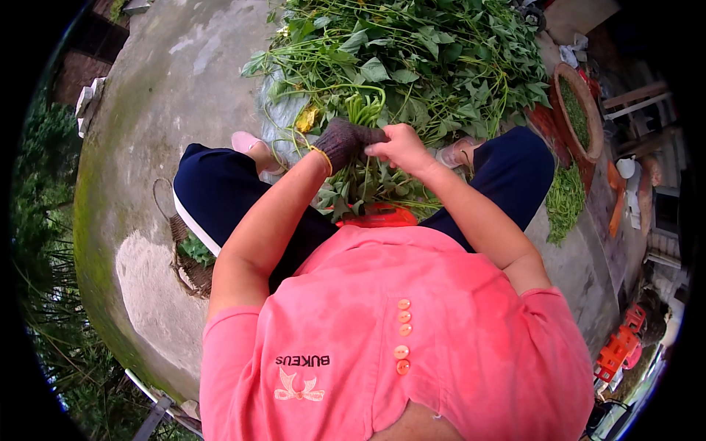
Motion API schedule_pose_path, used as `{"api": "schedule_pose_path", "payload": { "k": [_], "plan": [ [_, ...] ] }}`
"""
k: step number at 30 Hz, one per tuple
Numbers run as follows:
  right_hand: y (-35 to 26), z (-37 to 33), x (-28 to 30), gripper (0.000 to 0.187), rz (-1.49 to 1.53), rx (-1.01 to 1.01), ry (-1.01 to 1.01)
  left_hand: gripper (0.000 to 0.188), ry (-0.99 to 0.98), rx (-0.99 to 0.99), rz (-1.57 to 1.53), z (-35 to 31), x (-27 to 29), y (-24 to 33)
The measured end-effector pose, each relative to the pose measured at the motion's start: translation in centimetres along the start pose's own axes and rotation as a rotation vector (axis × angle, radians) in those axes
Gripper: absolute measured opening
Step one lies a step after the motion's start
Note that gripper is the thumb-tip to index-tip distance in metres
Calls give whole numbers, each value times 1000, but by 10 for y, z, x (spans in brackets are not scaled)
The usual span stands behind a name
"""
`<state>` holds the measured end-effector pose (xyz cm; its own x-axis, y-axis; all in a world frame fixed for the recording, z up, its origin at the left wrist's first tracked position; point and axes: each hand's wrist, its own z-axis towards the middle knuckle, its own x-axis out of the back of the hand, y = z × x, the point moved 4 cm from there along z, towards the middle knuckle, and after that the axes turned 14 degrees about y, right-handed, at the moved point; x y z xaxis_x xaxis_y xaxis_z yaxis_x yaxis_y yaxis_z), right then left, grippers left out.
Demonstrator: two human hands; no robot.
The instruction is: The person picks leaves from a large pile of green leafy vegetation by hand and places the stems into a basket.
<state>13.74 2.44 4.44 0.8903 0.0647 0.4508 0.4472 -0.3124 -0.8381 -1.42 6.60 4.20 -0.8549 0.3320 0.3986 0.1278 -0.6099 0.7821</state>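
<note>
My left hand (340, 143) wears a dark knitted glove with a yellow band at the wrist. It is closed around a bunch of green stems (363, 109), whose cut-looking ends stick up beyond the glove. Leaves (368, 180) hang below both hands, toward my lap. Bare and pinched, my right hand (403, 149) meets the gloved fingers at their right end. What lies between its fingertips is hidden. A large heap of leafy green vines (441, 70) spreads just beyond my hands, with a yellow leaf (307, 119) near the glove.
Clear plastic sheeting (276, 106) lies under the heap's left edge. A red plastic object (379, 215) sits between my legs. At left stands a woven basket (193, 257) with greens. A round tray of greens (573, 110), loose greens (565, 206) and an orange crate (619, 344) are at right.
</note>
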Motion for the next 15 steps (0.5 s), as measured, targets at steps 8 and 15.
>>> {"api": "schedule_pose_path", "payload": {
  "k": [8, 15],
  "plan": [
    [22, 4, -12, 12, 335, -18, 69, 18, -153, 126, 365, -7, 5, -33],
    [19, -9, -4, 11, 391, -109, -109, 18, 268, 1099, -514, -14, 22, -61]
  ]
}}
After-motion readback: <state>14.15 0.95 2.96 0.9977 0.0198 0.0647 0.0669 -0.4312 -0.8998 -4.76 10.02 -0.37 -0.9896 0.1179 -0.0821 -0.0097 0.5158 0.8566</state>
